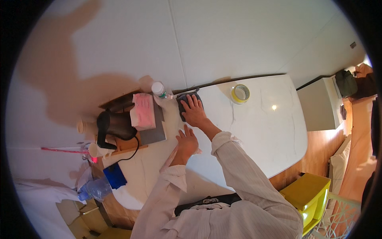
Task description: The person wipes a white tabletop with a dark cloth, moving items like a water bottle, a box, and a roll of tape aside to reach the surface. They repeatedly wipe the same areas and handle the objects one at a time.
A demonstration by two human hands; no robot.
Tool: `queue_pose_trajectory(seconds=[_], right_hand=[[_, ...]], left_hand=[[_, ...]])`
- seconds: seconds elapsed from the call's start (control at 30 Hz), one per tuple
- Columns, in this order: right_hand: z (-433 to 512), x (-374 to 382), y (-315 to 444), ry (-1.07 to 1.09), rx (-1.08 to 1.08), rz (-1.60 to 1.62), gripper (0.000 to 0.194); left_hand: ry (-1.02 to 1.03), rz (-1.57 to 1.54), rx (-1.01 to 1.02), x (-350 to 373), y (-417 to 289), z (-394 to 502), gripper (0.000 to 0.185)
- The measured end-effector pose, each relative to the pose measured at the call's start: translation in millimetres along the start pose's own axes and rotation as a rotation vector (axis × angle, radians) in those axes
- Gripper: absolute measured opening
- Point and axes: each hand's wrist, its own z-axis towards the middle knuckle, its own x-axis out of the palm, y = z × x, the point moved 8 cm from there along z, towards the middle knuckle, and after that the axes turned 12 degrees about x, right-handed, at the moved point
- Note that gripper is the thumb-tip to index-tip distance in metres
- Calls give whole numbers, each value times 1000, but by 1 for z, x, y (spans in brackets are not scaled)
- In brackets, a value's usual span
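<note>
My right hand [194, 111] lies palm down with spread fingers on a dark grey cloth item [182, 114], a folded cloth or small pouch with a loop at its corner. The item sits on a white marble-patterned table [253, 134], against the wall. Lower and to the left, my left hand [188, 144] is held over the table, back up. A pale pinkish thing [199, 151], perhaps tissue or thin cloth, shows beside that wrist; whether the hand grips it is hidden. Just left of the dark item stands a clear plastic bottle [158, 88] with a white cap.
A roll of yellowish tape [240, 93] rests near the wall. On the left are a pink tissue pack [143, 111], a dark electric kettle [119, 125] with its cord, paper cups [93, 150], a blue item [115, 176] and a large water bottle [97, 189]. A yellow stool [306, 194] stands at right.
</note>
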Motion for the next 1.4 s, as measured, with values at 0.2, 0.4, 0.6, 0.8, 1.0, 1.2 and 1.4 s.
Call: queue_pose_trajectory(seconds=[0.2,0.4,0.6,0.8,1.0,1.2,1.4], right_hand=[[12,-2,-5,-42,2,61,72],[17,-15,-48,-57,79,45,71],[16,-39,-110,-191,132,14,70],[4,-42,-115,-162,214,-49,68],[4,-43,-83,-117,65,56,66],[-4,-51,-121,-148,218,4,68],[-50,-46,-97,-105,163,-15,66]], left_hand=[[51,-8,-48,-7,-6,4,133],[-189,-149,-27,-31,-16,14,127],[-258,-260,-64,-36,-16,24,137],[-194,-262,-50,-39,-16,29,139],[-169,-238,-70,-41,-15,28,140],[-216,-239,-39,-37,-17,31,141],[-258,-226,-37,-33,-14,28,138]])
